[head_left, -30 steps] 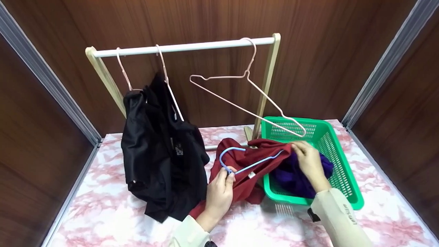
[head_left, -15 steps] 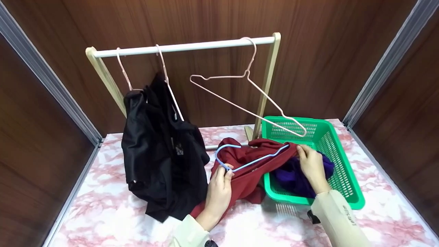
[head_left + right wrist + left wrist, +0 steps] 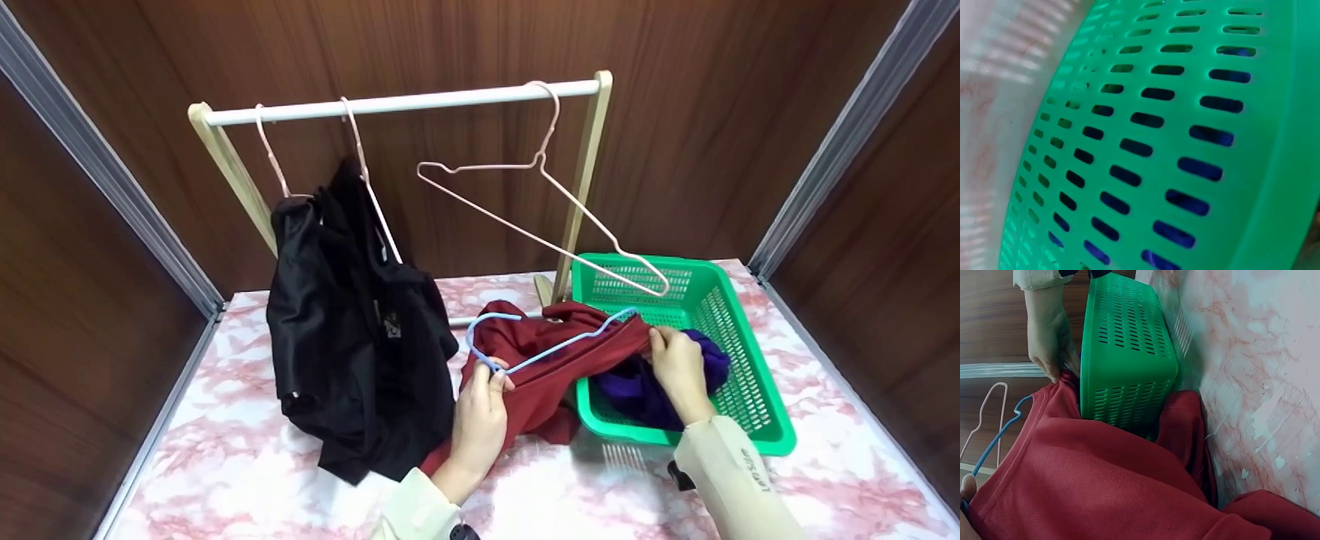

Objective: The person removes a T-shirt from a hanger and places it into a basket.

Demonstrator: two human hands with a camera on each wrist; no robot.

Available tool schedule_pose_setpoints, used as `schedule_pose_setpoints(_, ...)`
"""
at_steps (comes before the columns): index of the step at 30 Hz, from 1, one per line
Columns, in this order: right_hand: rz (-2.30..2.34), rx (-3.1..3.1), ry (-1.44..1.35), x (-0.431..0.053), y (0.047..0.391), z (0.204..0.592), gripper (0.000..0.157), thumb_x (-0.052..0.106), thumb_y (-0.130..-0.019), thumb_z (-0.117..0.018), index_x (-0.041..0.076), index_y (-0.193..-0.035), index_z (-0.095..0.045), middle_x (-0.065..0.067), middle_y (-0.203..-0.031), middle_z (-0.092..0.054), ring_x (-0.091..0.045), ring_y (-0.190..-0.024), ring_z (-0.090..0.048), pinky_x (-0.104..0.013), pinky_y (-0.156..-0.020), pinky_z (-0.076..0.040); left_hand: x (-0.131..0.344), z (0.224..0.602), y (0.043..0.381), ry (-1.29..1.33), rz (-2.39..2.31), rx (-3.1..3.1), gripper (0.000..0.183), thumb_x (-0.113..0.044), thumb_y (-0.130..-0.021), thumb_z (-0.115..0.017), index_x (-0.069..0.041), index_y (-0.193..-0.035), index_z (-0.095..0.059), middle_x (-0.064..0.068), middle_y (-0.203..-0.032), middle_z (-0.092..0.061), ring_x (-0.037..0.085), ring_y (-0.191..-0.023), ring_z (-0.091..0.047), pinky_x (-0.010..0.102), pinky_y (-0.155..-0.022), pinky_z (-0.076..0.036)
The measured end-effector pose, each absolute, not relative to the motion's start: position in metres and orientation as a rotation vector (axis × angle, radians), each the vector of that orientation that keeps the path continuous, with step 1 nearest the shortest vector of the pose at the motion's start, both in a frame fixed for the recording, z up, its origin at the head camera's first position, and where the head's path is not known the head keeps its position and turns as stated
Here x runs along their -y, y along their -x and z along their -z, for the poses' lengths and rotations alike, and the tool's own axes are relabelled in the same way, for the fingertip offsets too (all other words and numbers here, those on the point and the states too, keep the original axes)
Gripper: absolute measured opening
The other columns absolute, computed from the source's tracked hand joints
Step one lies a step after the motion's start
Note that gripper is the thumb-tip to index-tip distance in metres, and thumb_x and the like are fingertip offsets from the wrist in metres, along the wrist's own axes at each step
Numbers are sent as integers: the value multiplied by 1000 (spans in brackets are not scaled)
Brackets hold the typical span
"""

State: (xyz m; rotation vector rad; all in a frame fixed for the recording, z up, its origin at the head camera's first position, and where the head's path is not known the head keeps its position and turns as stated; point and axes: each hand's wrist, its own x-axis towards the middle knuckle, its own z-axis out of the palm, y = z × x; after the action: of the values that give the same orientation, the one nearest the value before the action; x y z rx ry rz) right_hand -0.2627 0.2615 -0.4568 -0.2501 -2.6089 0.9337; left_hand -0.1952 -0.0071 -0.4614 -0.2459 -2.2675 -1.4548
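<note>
In the head view my left hand (image 3: 480, 420) holds a blue clothes hanger (image 3: 555, 349) just below its hook, between thumb and fingers. A dark red garment (image 3: 536, 401) drapes under the hanger, and the hanger's right arm lies along its opening. My right hand (image 3: 677, 367) pinches the garment's right edge, over the green basket. The left wrist view shows the red garment (image 3: 1100, 478) stretched between both hands, with the blue hanger (image 3: 999, 436) at its upper edge. Only the basket's slotted side (image 3: 1145, 135) shows clearly in the right wrist view.
A clothes rack (image 3: 450, 97) stands behind, bearing two black garments (image 3: 352, 337) on pink hangers at left. A bare pink hanger (image 3: 487, 214) hangs at right, overlapping the green basket (image 3: 757, 375). Purple cloth (image 3: 630, 390) lies in the basket. Wooden walls enclose the marbled table (image 3: 225, 450).
The hanger's hook has moved slightly left, and more of its right arm now shows above the red fabric. My right hand has shifted slightly right and down, holding the garment's edge.
</note>
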Motion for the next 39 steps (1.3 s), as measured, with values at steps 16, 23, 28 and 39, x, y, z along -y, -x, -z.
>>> schedule_pose_setpoints(16, -1133, 2606, 185, -240, 264, 454, 31, 14, -99, -43, -5, -109, -66, -23, -94, -70, -27, -81, -68, -37, -79, -54, 5, 463, 199, 246, 1537, 2298, 18, -23, -100, -48, -10, -107, -58, 3, -86, -71, 13, -81, -68, 25, -78, -55)
schedule_pose_setpoints(23, -1307, 2569, 49, -216, 262, 448, 26, 10, -100, -45, -6, -105, -65, -22, -88, -70, -21, -74, -69, -27, -70, -57, 3, 466, 200, 373, 1607, 2331, 18, -15, -97, -53, -5, -110, -60, 12, -87, -72, 19, -80, -71, 25, -75, -56)
schedule_pose_setpoints(28, -1367, 2559, -27, -202, 260, 449, 23, 8, -99, -47, -4, -98, -66, -20, -85, -70, -22, -76, -69, -33, -73, -58, 5, 467, 203, 383, 1378, 2427, 13, -17, -95, -57, -6, -99, -63, 6, -79, -68, 14, -74, -63, 26, -69, -53)
schedule_pose_setpoints(39, -1408, 2572, -177, -184, 252, 449, 19, 8, -97, -52, -1, -94, -68, -14, -81, -72, -11, -72, -66, -17, -67, -53, 8, 471, 208, 222, 1203, 2542, 23, -20, -99, -49, -8, -88, -64, 3, -76, -73, 15, -63, -68, 29, -58, -53)
